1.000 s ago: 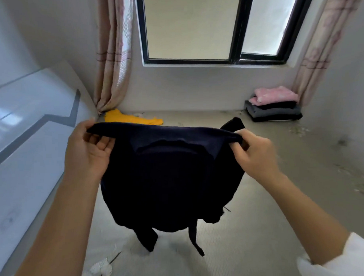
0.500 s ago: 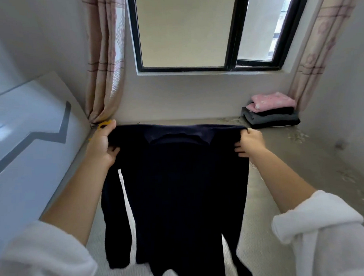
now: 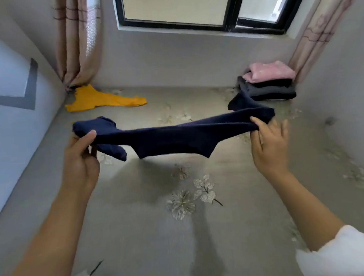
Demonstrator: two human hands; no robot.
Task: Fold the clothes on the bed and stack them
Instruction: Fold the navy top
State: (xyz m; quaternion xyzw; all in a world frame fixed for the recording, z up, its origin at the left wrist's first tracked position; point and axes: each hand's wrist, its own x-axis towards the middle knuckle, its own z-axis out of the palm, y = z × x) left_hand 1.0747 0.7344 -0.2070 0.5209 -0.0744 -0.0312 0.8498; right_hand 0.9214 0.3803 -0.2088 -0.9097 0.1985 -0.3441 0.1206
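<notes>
A dark navy knit garment [image 3: 177, 138] hangs stretched in the air above the grey floral-print bedsheet [image 3: 139, 242]. At its 9 o'clock end the left hand [image 3: 80, 160] pinches it between thumb and curled fingers — the right hand [image 3: 270, 147] pinches the 3 o'clock end likewise. A crumpled yellow cloth garment [image 3: 101, 99] lies at 11 o'clock, and a pink-topped stack of folded clothes [image 3: 270, 79] sits at 1 o'clock.

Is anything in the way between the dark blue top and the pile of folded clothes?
Nothing visible. Only bare bed lies between the dark blue top and the folded pile in the far right corner. The yellow garment lies off to the left.
</notes>
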